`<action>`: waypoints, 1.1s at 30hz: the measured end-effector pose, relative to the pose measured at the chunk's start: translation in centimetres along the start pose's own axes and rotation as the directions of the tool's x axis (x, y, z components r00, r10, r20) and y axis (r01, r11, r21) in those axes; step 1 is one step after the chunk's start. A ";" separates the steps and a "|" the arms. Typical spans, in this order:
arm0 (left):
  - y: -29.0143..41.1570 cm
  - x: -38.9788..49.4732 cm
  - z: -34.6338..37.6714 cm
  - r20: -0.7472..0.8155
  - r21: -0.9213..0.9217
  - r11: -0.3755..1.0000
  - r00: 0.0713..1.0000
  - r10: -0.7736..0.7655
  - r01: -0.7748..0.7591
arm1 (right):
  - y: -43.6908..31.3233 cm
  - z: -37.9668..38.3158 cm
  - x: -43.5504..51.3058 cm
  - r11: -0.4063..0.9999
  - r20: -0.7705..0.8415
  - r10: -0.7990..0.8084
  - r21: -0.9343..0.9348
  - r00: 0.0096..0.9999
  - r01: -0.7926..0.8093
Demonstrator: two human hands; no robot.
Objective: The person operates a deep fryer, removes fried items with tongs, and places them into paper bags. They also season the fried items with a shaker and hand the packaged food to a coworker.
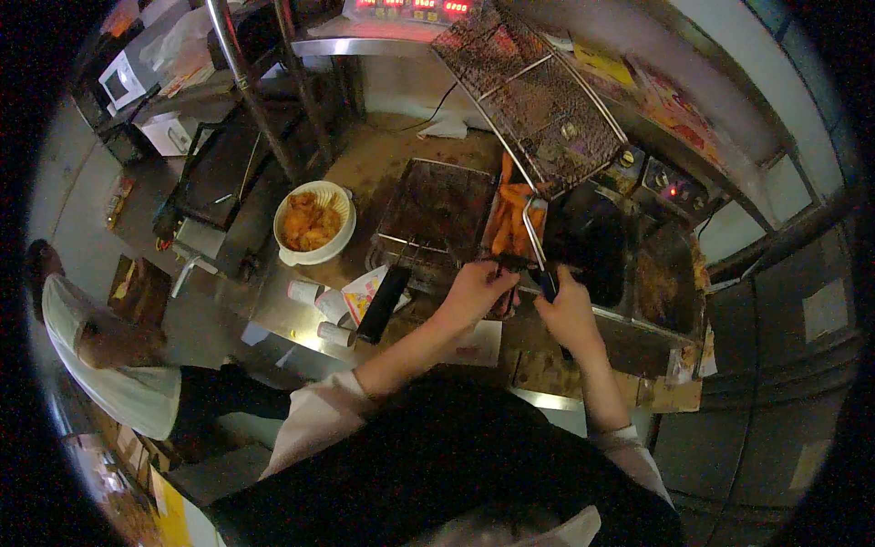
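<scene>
My right hand (571, 314) grips the black handle (548, 284) of a wire mesh fryer basket (540, 102). The basket is raised and tilted away over the counter's back edge. Under its near corner lies golden fried food (513, 219) in a narrow container. My left hand (472, 294) is at the near end of that food, its fingertips pinched on a small dark piece (513, 262) that is too unclear to name. Left of the food, a second mesh fryer basket (437, 205) rests with its black handle (384, 304) pointing towards me.
A white bowl (347, 225) holds fried pieces. Paper cups (335, 334) and a printed carton (362, 294) lie near the front edge. Right of the baskets is a dark fryer well (591, 239). A person (116, 355) stands at far left. Red timers (417, 7) glow above.
</scene>
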State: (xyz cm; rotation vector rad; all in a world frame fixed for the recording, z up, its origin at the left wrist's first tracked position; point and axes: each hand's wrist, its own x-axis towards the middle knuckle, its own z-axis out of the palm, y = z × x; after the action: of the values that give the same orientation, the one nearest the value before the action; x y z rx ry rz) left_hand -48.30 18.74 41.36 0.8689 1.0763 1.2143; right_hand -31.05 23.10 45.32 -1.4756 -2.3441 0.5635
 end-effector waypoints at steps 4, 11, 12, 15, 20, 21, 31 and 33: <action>0.3 0.4 0.0 0.022 -0.112 0.994 1.000 0.005 -0.003 | 0.4 0.1 -0.3 0.992 0.176 0.126 -0.040 0.976 -0.120; 0.1 -0.5 -0.8 0.031 -0.077 0.995 0.998 0.061 -0.058 | 0.7 0.7 -0.4 0.993 0.056 0.115 0.028 0.992 -0.117; 0.1 -0.8 -0.9 0.025 -0.106 0.994 0.999 0.029 -0.026 | 0.7 0.6 -0.5 0.996 -0.004 0.082 0.039 0.997 -0.081; 0.6 -1.2 -1.5 0.068 -0.081 0.997 0.998 0.005 0.000 | 0.3 0.0 -0.9 0.997 -0.014 0.006 0.082 1.000 -0.005; 1.2 -0.6 -0.9 0.046 -0.067 0.996 0.997 0.054 -0.051 | -1.1 -0.9 -2.6 0.963 0.227 0.244 0.058 0.943 -0.264; 1.2 -0.4 -0.9 0.027 -0.036 0.998 0.999 0.046 -0.045 | -1.5 -0.9 -3.1 0.980 0.225 0.167 0.072 0.960 -0.187; 1.0 -2.2 -1.9 0.018 -0.018 1.000 1.000 -0.017 0.017 | 3.1 2.6 -4.5 0.974 -0.073 0.144 0.188 0.987 -0.129; 1.4 -4.0 -2.7 0.031 0.073 0.997 0.999 -0.036 0.033 | 5.2 3.5 -4.4 0.959 -0.154 -0.105 0.246 0.982 0.141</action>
State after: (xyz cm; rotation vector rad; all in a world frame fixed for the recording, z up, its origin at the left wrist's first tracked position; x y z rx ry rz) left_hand -51.32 14.89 42.59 0.9188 1.1107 1.1350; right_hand -26.74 20.58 39.53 -1.2041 -2.1450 0.6779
